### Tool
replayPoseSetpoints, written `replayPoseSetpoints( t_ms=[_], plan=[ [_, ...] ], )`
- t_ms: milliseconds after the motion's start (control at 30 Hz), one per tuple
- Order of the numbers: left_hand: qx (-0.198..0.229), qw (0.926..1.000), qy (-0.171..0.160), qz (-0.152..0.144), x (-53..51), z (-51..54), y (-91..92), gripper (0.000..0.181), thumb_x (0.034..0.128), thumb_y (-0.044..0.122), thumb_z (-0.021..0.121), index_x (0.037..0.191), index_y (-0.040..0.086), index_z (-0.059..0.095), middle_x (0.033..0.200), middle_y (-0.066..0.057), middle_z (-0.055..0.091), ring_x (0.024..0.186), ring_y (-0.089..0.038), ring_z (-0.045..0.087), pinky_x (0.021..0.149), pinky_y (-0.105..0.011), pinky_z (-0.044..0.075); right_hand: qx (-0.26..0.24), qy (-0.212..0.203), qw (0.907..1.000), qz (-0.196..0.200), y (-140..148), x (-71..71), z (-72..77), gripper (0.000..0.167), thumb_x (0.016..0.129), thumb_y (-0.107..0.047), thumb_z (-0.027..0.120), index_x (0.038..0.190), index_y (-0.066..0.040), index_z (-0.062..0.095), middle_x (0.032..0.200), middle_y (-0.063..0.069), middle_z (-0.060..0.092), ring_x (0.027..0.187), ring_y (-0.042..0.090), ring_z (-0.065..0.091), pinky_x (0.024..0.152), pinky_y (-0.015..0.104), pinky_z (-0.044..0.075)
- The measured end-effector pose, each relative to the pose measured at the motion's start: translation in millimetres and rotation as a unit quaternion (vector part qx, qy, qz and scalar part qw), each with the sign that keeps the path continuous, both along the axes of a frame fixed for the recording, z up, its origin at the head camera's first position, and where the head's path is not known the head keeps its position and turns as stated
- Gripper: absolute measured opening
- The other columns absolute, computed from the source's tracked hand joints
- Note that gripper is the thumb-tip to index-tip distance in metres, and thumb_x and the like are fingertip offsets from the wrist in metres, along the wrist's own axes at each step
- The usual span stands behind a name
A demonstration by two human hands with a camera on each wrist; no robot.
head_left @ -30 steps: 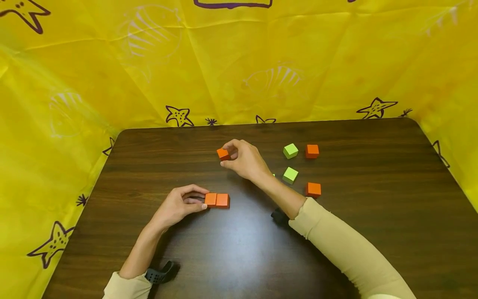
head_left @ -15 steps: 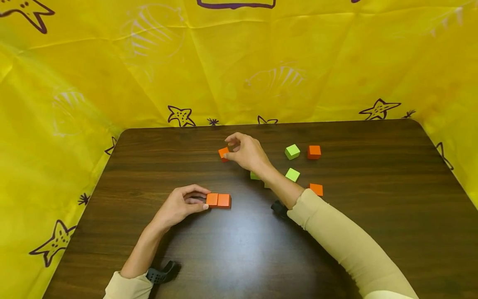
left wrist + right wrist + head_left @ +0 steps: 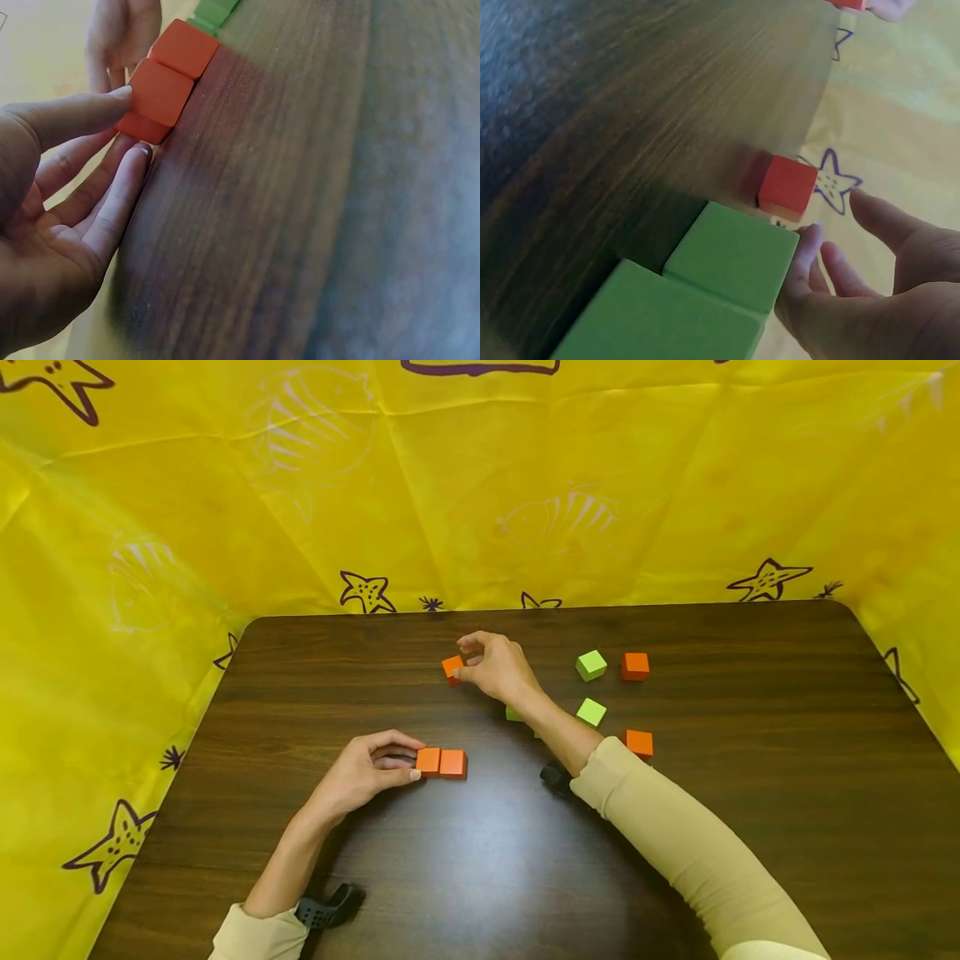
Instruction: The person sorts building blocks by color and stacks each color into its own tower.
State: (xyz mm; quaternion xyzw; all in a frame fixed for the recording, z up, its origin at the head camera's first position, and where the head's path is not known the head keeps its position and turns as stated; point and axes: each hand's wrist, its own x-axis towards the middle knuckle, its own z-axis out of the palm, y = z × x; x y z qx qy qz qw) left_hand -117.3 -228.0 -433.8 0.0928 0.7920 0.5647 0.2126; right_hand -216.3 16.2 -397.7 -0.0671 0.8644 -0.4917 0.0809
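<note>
In the head view my left hand point(image 3: 356, 775) holds an orange cube point(image 3: 427, 761) between thumb and fingers. Flush against that cube's right side is a second orange cube point(image 3: 453, 763); both rest on the dark wooden table. Farther back, my right hand point(image 3: 498, 668) is beside a lone orange cube point(image 3: 451, 667), slightly turned. The right wrist view shows its thumb and fingers spread apart, with a gap between them and that cube point(image 3: 787, 186). Two touching green cubes, a nearer one point(image 3: 660, 319) and a farther one point(image 3: 735, 255), lie near the right hand, mostly hidden by the forearm in the head view.
Right of the right forearm stand two green cubes, one behind point(image 3: 592, 665) and one in front point(image 3: 591, 712). Beyond them are two orange cubes, a far one point(image 3: 635, 666) and a nearer one point(image 3: 639, 743). Yellow cloth point(image 3: 465, 485) surrounds the table's back and sides.
My right hand has let go of the lone orange cube after setting it down; its fingers have lifted and parted. The left hand and its two cubes keep their place.
</note>
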Motion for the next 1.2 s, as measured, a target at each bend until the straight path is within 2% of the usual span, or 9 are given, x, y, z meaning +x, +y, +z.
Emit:
replayPoseSetpoints(
  t_ms=[167, 433, 667, 733, 933, 1067, 1200],
  plan=[
    [0.0, 1.0, 0.0, 0.0, 0.2, 0.4, 0.3, 0.036, 0.0846, 0.005, 0.078, 0.118, 0.0, 0.067, 0.116, -0.021, 0.065, 0.097, -0.026, 0.069, 0.079, -0.028, 0.058, 0.015, 0.004, 0.9999, 0.003, -1, -0.1, -1.6, 0.045, 0.085, -0.015, 0.08, 0.127, -0.008, 0.067, 0.124, 0.006, 0.068, 0.102, 0.019, 0.069, 0.082, 0.032, 0.057],
    [0.0, 1.0, -0.002, 0.002, 0.9, 0.3, 1.1, 0.035, 0.0841, 0.004, 0.079, 0.118, 0.0, 0.067, 0.115, -0.021, 0.065, 0.097, -0.026, 0.069, 0.079, -0.028, 0.058, 0.031, 0.004, 0.9995, 0.005, -5, 0.4, -3.5, 0.043, 0.084, -0.015, 0.08, 0.125, -0.009, 0.069, 0.119, 0.005, 0.071, 0.09, 0.015, 0.071, 0.075, 0.031, 0.056],
    [0.0, 1.0, 0.0, 0.0, 0.4, -0.4, 0.8, 0.035, 0.0842, 0.004, 0.079, 0.117, 0.0, 0.068, 0.116, -0.021, 0.065, 0.096, -0.026, 0.069, 0.079, -0.028, 0.058, 0.077, 0.029, 0.9965, 0.012, -7, 2.5, -3.1, 0.041, 0.084, -0.015, 0.08, 0.123, -0.009, 0.07, 0.114, 0.005, 0.071, 0.092, 0.016, 0.068, 0.077, 0.031, 0.055],
    [0.002, 1.0, 0.0, -0.001, 0.1, -0.6, 0.8, 0.035, 0.0841, 0.004, 0.079, 0.117, 0.0, 0.068, 0.116, -0.021, 0.065, 0.096, -0.026, 0.069, 0.079, -0.029, 0.058, 0.084, 0.031, 0.9959, 0.016, -8, 3.0, -3.3, 0.041, 0.085, -0.015, 0.079, 0.124, -0.008, 0.069, 0.114, 0.005, 0.071, 0.085, 0.015, 0.07, 0.072, 0.029, 0.056],
    [-0.002, 1.0, 0.001, 0.0, 0.2, -0.8, 0.3, 0.035, 0.0844, 0.004, 0.079, 0.118, 0.0, 0.068, 0.116, -0.021, 0.065, 0.096, -0.027, 0.069, 0.079, -0.028, 0.058, 0.042, -0.008, 0.9989, 0.016, -9, 4.1, -4.3, 0.044, 0.086, -0.014, 0.079, 0.127, -0.007, 0.067, 0.12, 0.009, 0.069, 0.059, 0.012, 0.069, 0.052, 0.024, 0.055],
    [-0.003, 1.0, 0.001, -0.001, 0.3, -1.1, 0.0, 0.035, 0.0845, 0.004, 0.078, 0.118, 0.0, 0.068, 0.116, -0.021, 0.065, 0.096, -0.026, 0.069, 0.078, -0.028, 0.058, 0.02, -0.03, 0.9992, 0.015, -10, 4.4, -5.7, 0.046, 0.085, -0.014, 0.079, 0.129, -0.007, 0.066, 0.123, 0.012, 0.067, 0.057, 0.015, 0.07, 0.051, 0.024, 0.055],
    [-0.003, 1.0, 0.0, -0.002, 0.4, -1.2, -0.3, 0.035, 0.0849, 0.005, 0.078, 0.118, 0.001, 0.067, 0.116, -0.021, 0.065, 0.097, -0.027, 0.069, 0.079, -0.029, 0.058, 0.016, -0.034, 0.9991, 0.021, -13, 4.0, -7.3, 0.045, 0.086, -0.014, 0.079, 0.129, -0.006, 0.065, 0.113, 0.014, 0.07, 0.06, 0.019, 0.071, 0.056, 0.022, 0.054]
  ],
)
